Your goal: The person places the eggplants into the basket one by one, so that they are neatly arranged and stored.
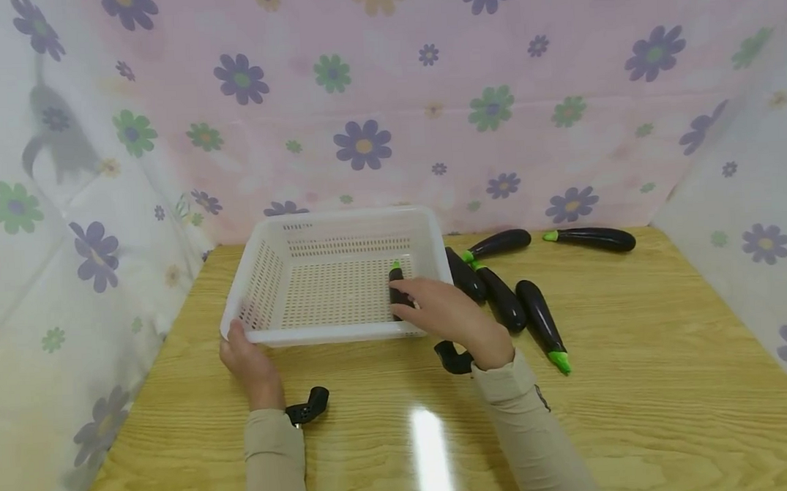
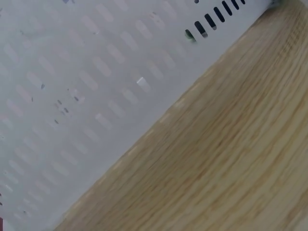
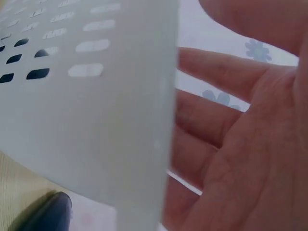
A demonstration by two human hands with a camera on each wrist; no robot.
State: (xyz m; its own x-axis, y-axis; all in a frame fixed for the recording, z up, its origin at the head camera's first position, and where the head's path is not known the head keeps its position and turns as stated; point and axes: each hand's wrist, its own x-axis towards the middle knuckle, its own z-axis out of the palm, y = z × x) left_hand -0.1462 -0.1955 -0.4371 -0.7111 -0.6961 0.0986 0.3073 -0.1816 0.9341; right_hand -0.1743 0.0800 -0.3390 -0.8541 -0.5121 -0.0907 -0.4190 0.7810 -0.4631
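My left hand [image 1: 250,365] grips the front left corner of a white plastic basket [image 1: 344,334], its thumb on the rim. The basket's slotted wall [image 2: 96,96] fills much of the left wrist view, where that hand does not show. A dark eggplant [image 1: 396,274] with a green tip lies inside, near the basket's right wall. Over that eggplant reaches my right hand [image 1: 445,313], across the front right corner. In the right wrist view its fingers [image 3: 216,72] look loosely extended past the rim; the wall hides their tips.
Several more eggplants [image 1: 540,316] lie on the wooden table [image 1: 663,380] right of the basket, one [image 1: 594,239] farther back. Flowered cloth [image 1: 387,92] stands behind and on both sides. Black wrist devices [image 1: 311,404] sit by both wrists.
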